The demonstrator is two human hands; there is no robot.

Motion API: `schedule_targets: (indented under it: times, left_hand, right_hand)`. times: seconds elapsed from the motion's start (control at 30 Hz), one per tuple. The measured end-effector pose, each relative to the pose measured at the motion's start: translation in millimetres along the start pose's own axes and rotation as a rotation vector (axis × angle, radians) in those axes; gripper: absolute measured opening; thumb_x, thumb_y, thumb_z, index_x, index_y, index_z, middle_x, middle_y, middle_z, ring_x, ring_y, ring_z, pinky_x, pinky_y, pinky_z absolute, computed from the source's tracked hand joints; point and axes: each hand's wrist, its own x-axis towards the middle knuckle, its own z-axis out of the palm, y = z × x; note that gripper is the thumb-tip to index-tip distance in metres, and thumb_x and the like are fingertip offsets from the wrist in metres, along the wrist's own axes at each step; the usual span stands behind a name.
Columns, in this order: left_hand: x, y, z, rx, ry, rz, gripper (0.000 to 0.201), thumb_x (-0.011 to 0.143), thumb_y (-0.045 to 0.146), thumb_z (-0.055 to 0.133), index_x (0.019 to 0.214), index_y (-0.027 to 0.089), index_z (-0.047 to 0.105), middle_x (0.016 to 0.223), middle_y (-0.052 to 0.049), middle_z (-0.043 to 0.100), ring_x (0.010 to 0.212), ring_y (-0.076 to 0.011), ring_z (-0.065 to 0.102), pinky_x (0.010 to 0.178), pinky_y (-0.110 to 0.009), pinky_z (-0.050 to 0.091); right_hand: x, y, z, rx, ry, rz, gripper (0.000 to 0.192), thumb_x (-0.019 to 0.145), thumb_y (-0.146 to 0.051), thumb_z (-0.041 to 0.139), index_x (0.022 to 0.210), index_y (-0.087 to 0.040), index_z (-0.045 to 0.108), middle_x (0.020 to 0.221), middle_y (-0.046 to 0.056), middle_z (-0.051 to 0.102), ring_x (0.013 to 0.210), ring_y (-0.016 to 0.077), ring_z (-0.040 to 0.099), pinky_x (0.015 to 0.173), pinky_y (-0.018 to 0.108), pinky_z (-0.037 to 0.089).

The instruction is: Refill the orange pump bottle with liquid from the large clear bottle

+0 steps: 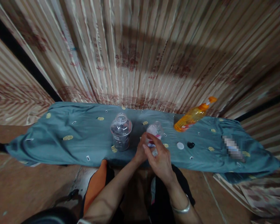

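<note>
Both hands clasp the small bottle (154, 135): left hand (140, 152) at its base, right hand (160, 158) wrapping its side, neck pointing away

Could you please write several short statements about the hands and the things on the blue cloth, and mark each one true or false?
1. Both hands hold a small clear bottle over the blue cloth. True: the left hand and right hand meet around it.
2. The orange bottle stands to the left of the clear jar. False: it lies tilted on the right of the cloth.
3. A white cap lies on the cloth beside a small black thing. True.
4. The clear jar is held in the right hand. False: it stands alone on the cloth, left of the hands.
5. A bangle is on the left wrist. False: it is on the right wrist.
</note>
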Motion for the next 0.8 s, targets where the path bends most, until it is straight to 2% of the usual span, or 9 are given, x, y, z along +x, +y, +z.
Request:
schedule_targets:
  times: [0.1, 0.2, 0.33, 0.43, 0.57, 0.63, 0.7, 0.77, 0.8]
  left_hand:
    - [1.3, -1.2, -2.1, -0.008, -0.019, 0.030, 0.049, 0.096, 0.039, 0.072, 0.140, 0.020, 0.060, 0.137, -0.013, 0.065, 0.118, -0.0293, 0.068, 0.098, -0.053, 0.058]
    - [0.0, -6.1, -4.0, -0.013, -0.015, 0.036, 0.075, 0.084, 0.033, 0.083, 0.149, 0.020, 0.048, 0.141, -0.016, 0.064, 0.127, -0.0328, 0.065, 0.107, -0.054, 0.054]
    - [-19.6, -14.9, -13.1, 0.012, 0.016, 0.047, 0.100, 0.068, 0.032, 0.090, 0.154, 0.019, 0.040, 0.158, -0.022, 0.051, 0.149, -0.0410, 0.047, 0.124, -0.060, 0.035]
    - [-42.4, -19.5, -26.2, 0.035, 0.034, 0.063, 0.095, 0.074, 0.036, 0.085, 0.154, 0.016, 0.039, 0.161, -0.026, 0.047, 0.153, -0.0417, 0.042, 0.126, -0.062, 0.029]
    - [-51.1, -24.9, -41.5, 0.078, 0.059, 0.060, 0.085, 0.082, 0.037, 0.076, 0.155, 0.015, 0.039, 0.164, -0.027, 0.042, 0.156, -0.0419, 0.038, 0.126, -0.065, 0.027]
    - [-43.3, -27.3, -43.4, 0.093, 0.049, 0.063, 0.084, 0.082, 0.034, 0.077, 0.155, 0.016, 0.041, 0.165, -0.025, 0.043, 0.158, -0.0403, 0.035, 0.128, -0.063, 0.024]
    - [-33.5, -29.0, -41.0, 0.100, 0.029, 0.064, 0.080, 0.082, 0.028, 0.075, 0.155, 0.019, 0.043, 0.164, -0.021, 0.046, 0.157, -0.0371, 0.038, 0.128, -0.062, 0.025]
    - [-27.4, -29.0, -36.8, 0.102, 0.006, 0.063, 0.078, 0.080, 0.021, 0.074, 0.153, 0.021, 0.047, 0.162, -0.019, 0.049, 0.154, -0.0357, 0.042, 0.128, -0.062, 0.027]
    - [-26.4, -28.2, -35.1, 0.102, -0.004, 0.063, 0.077, 0.078, 0.019, 0.074, 0.151, 0.021, 0.049, 0.161, -0.019, 0.051, 0.153, -0.0358, 0.045, 0.127, -0.063, 0.029]
  right_hand:
    - [2.0, 14.5, -8.3, -0.057, 0.139, 0.039, 0.043, 0.101, -0.039, 0.061, 0.139, -0.021, 0.063, 0.132, 0.014, 0.075, 0.117, 0.0275, 0.075, 0.100, 0.045, 0.064]
    - [1.3, 28.1, -23.7, -0.116, 0.224, 0.059, 0.047, 0.100, -0.043, 0.062, 0.142, -0.022, 0.061, 0.134, 0.015, 0.074, 0.119, 0.0293, 0.074, 0.101, 0.049, 0.063]
    - [-4.7, 24.4, -28.6, -0.138, 0.268, -0.015, 0.046, 0.100, -0.038, 0.064, 0.142, -0.021, 0.060, 0.134, 0.015, 0.073, 0.121, 0.0299, 0.073, 0.101, 0.049, 0.063]
    - [-7.0, 11.7, -7.7, -0.071, 0.177, -0.049, 0.052, 0.099, -0.038, 0.065, 0.148, -0.022, 0.055, 0.139, 0.015, 0.071, 0.126, 0.0294, 0.070, 0.107, 0.049, 0.060]
    - [11.3, 13.6, 36.9, 0.024, 0.041, -0.051, 0.079, 0.093, -0.053, 0.071, 0.158, -0.019, 0.042, 0.153, 0.019, 0.059, 0.141, 0.0326, 0.059, 0.114, 0.052, 0.054]
    - [29.8, 31.0, 53.0, -0.001, 0.056, -0.010, 0.083, 0.093, -0.056, 0.067, 0.160, -0.017, 0.037, 0.161, 0.022, 0.050, 0.151, 0.0341, 0.047, 0.122, 0.056, 0.044]
    - [48.1, 57.1, 62.1, -0.081, 0.074, 0.127, 0.080, 0.097, -0.053, 0.060, 0.159, -0.009, 0.035, 0.164, 0.029, 0.042, 0.158, 0.0380, 0.036, 0.126, 0.062, 0.034]
    - [60.2, 84.7, 67.1, -0.135, -0.046, 0.277, 0.081, 0.095, -0.050, 0.061, 0.155, -0.002, 0.037, 0.158, 0.036, 0.045, 0.154, 0.0429, 0.042, 0.121, 0.064, 0.038]
    - [62.9, 96.9, 69.4, -0.132, -0.093, 0.290, 0.079, 0.091, -0.046, 0.065, 0.150, 0.002, 0.042, 0.150, 0.038, 0.052, 0.147, 0.0444, 0.050, 0.117, 0.062, 0.043]
